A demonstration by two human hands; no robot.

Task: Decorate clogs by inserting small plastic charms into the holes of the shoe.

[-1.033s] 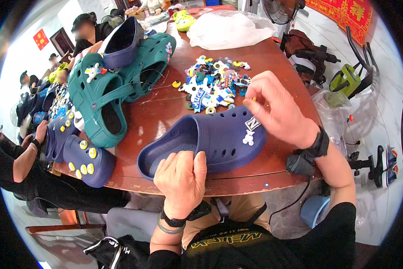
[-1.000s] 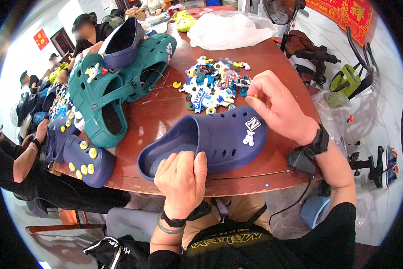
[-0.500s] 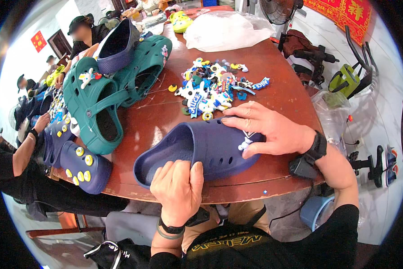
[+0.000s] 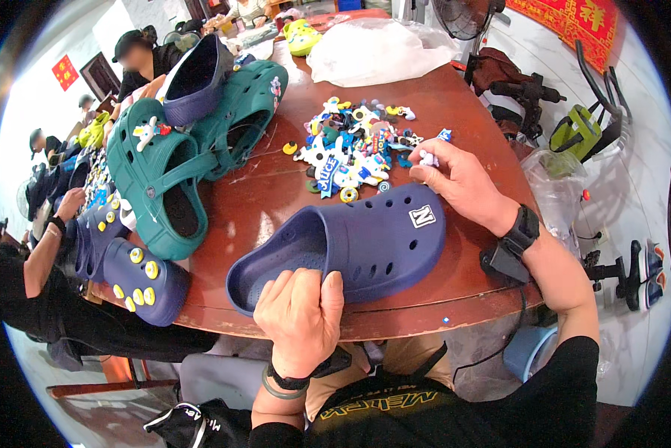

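Note:
A navy clog [image 4: 358, 254] lies on the red-brown table, toe to the right. My left hand [image 4: 300, 317] is closed over its near rim by the heel opening. A black-and-white letter charm [image 4: 422, 216] sits on the toe among open holes. Off the far side of the toe, my right hand [image 4: 462, 179] pinches a small whitish-lilac shoe charm [image 4: 428, 158] between thumb and fingers. Just to the left of that hand is a heap of loose colourful charms [image 4: 350, 153].
Green clogs [image 4: 160, 179] with another navy clog [image 4: 195, 82] on top stand at the left. Nearer is a navy clog with yellow charms [image 4: 145, 280]. A white plastic bag [image 4: 380, 52] lies at the back. A co-worker's hand [image 4: 72, 201] is at the far left.
My right hand has come off the clog's toe toward the far right, carrying the small lilac charm; the letter charm is now uncovered. My left hand keeps its grip.

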